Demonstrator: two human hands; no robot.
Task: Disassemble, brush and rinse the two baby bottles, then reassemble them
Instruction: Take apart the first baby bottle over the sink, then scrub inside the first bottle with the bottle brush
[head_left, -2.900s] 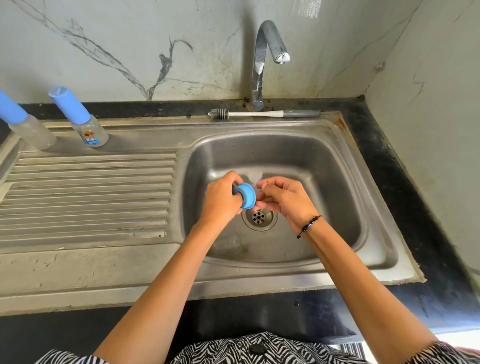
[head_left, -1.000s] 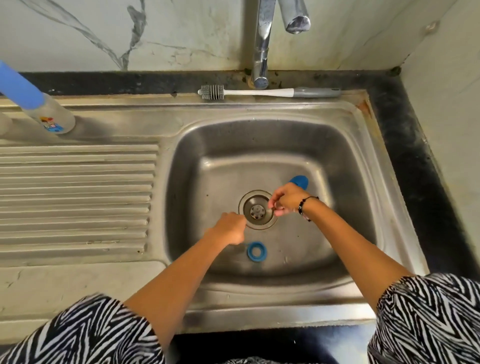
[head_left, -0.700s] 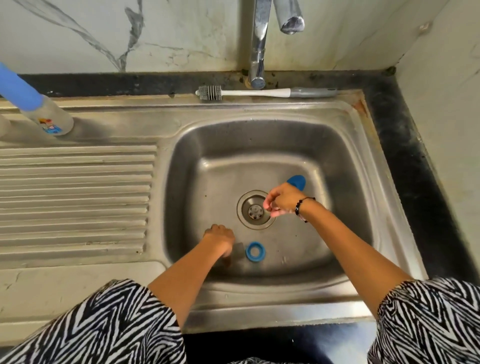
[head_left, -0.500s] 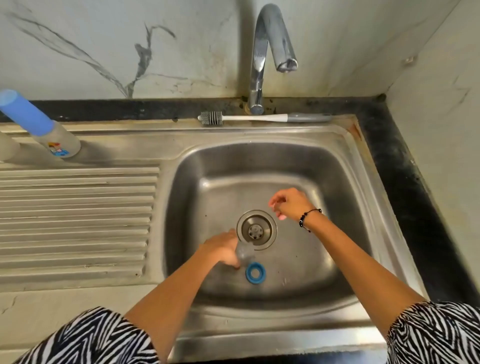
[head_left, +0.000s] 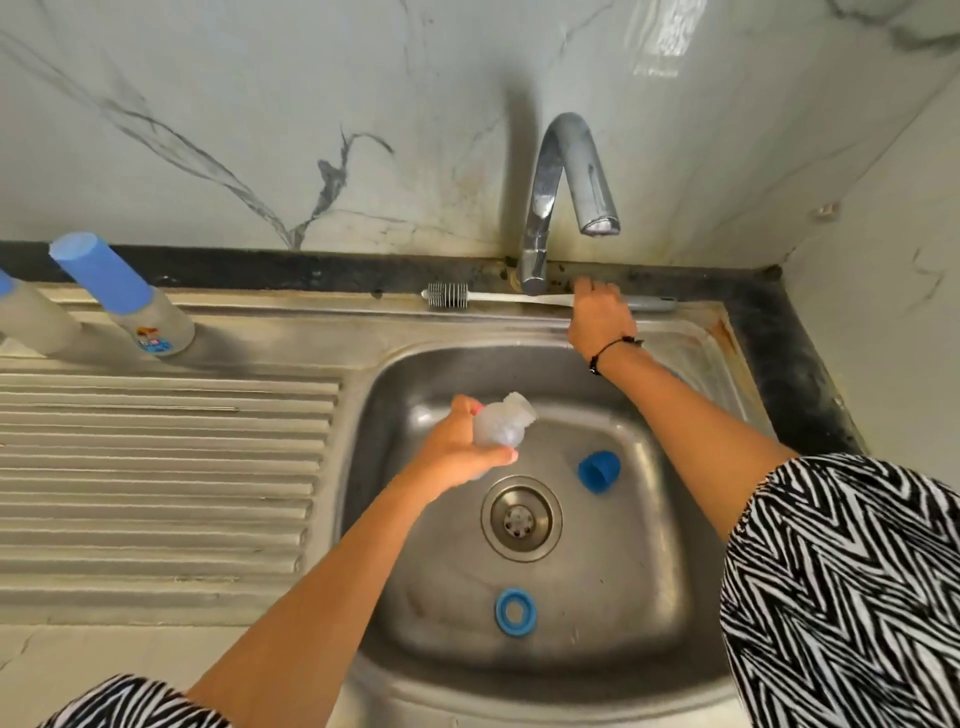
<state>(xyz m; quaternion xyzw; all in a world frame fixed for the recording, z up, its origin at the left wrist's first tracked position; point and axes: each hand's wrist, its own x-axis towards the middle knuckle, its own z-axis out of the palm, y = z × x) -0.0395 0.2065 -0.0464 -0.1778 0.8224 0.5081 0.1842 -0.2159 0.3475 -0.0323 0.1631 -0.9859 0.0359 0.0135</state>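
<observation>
A clear, uncapped bottle body is being held above the sink basin by the left hand, the fingers and thumb being curled round its lower part while its open neck is being pointed up and to the right. The right hand is being laid over the handle of the bottle brush, which is lying along the back ledge of the sink just in front of the tap. The fingers are being bent down over the handle, though whether the handle is actually being gripped cannot be told from this angle. The bristle end is being left exposed to the left of the tap base, and the grey handle tip is showing to the right of the hand.

Two loose blue parts are lying on the basin floor: a cap on its side just to the upper right of the drain, and a screw ring lying flat nearer the front wall, well apart from the cap. A second bottle, capped in blue and carrying a small coloured print, is standing at the back left corner of the ribbed draining board. Another capped bottle is being cut off by the left edge beside it. Nothing is being seen running from the tap spout.
</observation>
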